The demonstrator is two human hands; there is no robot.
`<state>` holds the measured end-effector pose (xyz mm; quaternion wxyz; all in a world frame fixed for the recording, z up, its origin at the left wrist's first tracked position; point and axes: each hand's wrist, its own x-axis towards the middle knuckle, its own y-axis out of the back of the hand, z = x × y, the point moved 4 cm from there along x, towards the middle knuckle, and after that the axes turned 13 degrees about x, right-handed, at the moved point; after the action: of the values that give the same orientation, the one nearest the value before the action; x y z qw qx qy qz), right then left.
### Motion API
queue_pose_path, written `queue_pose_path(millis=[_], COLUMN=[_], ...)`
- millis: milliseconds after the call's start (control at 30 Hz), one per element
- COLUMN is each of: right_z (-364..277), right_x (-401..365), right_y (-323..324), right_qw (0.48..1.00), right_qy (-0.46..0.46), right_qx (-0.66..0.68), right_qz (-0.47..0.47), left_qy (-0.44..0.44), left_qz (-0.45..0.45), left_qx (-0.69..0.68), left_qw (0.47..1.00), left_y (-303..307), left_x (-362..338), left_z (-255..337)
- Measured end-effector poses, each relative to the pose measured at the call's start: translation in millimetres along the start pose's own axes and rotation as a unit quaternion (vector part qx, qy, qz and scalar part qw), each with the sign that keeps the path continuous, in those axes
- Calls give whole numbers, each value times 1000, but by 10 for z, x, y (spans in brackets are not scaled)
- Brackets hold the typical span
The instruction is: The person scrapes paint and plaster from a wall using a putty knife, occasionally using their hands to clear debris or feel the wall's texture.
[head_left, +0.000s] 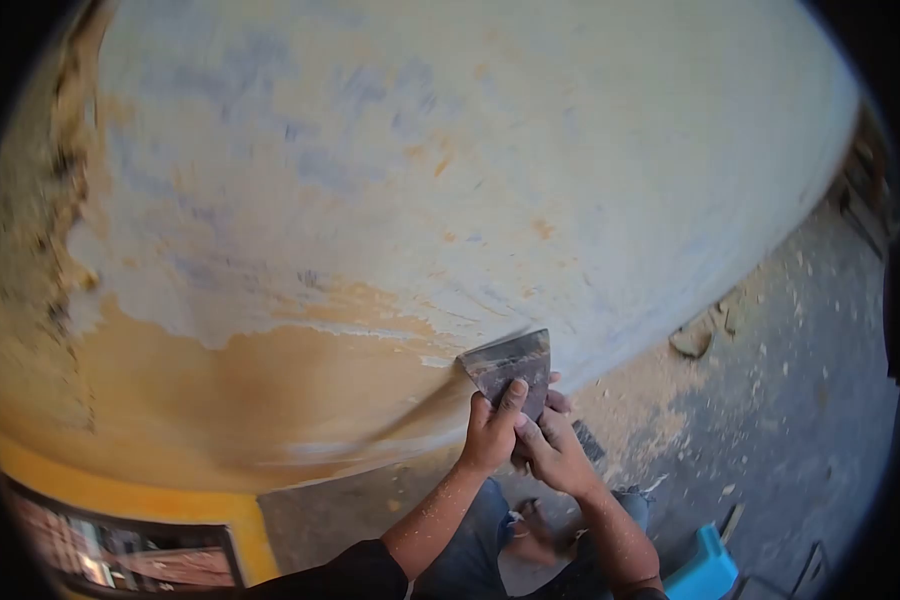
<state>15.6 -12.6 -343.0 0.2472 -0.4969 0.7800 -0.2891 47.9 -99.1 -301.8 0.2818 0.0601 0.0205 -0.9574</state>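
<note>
The scraper (510, 362) has its blade edge pressed on the wall (390, 180), right where the pale paint ends. Fingers of the left hand (490, 432) and right hand (557, 455) are clenched round it, so the handle's mostly hidden. Loads of open wall up and left. The stool (705, 570) is cut off by the frame's bottom edge.

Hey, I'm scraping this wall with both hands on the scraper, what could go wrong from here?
The left hand and right hand grip right behind the scraper blade; a slip could scrape knuckles along the wall. Pressed hard at an angle, the blade may gouge the surface under the paint. Debris litters the floor near a foot that looks bare, so a cut or slip seems possible.
</note>
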Motion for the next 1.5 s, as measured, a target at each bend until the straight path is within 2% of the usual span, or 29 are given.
queue_pose_path(millis=[100, 167, 233, 300, 367, 500, 567, 700, 767, 833, 900, 967, 1000, 1033, 1067, 1233, 1333, 1367, 1400, 1433, 1500], right_z=[-94, 29, 73, 112, 20, -233, -162, -178, -251, -205, -203, -121, -232, -247, -249, -119, -402, -427, -404, -336, -122], right_x=[23, 59, 25, 35, -12, -56, -76, -87, -90, -87, -115, -111, -81, -58, -45, -155, 20, 45, -40, -86, -167], right_y=[-9, 71, 80, 76, 29, -159, -149, -131, -255, -245, -198, -131, -197, -191, -198, -152, -304, -370, -414, -373, -207], right_qw=[999, 997, 999, 999, 999, 999, 999, 999, 1000, 999, 999, 997, 998, 998, 998, 997, 998, 998, 1000, 1000, 998], right_qy=[-27, 16, -45, -39, -35, -28, -24, -44, -22, -3, 12, -57, -49, -53, -51, -46, -27, -27, 2, 9, -40], right_qx=[-25, -50, -10, 5, 24, 4, 28, 14, 12, 26, 28, 42, 31, 38, 37, 46, 45, 38, 20, 17, 39], right_qz=[-12, -49, -14, -16, 5, -34, 10, 4, 8, 18, 31, 21, -16, -8, -7, 32, -16, -46, 1, 1, 35], left_qy=[-43, -86, -103, -115, -121, -171, -158, -166, -172, -123, -135, -143, -137, -130, -157, -108, -145, -141, -135, -129, -130], left_qz=[11, 8, 27, 30, 32, 24, 55, 43, 32, 62, 59, 57, 58, 56, 62, 75, 39, 40, 47, 53, 33], left_qx=[-17, -47, -80, -78, -80, -91, -30, -58, -20, -58, -86, -37, -42, -44, -62, -52, -43, -43, -58, -74, -70], left_qw=[999, 995, 991, 990, 989, 981, 985, 984, 984, 989, 985, 987, 988, 989, 984, 990, 988, 988, 988, 987, 989], left_y=[42, 55, 69, 73, 38, -5, 32, -45, 6, -1, -84, -6, 22, 8, -51, -47, 6, -2, -17, -32, -52], left_x=[36, 38, 19, 67, 67, 61, 86, 7, 22, 30, -60, 18, 32, 45, 31, -28, 47, 11, 2, -2, -8], left_z=[-74, -140, -273, -355, -313, 25, -89, 80, 144, 65, -30, -79, 5, 138, 278, -87, 416, 369, 300, 212, 94])
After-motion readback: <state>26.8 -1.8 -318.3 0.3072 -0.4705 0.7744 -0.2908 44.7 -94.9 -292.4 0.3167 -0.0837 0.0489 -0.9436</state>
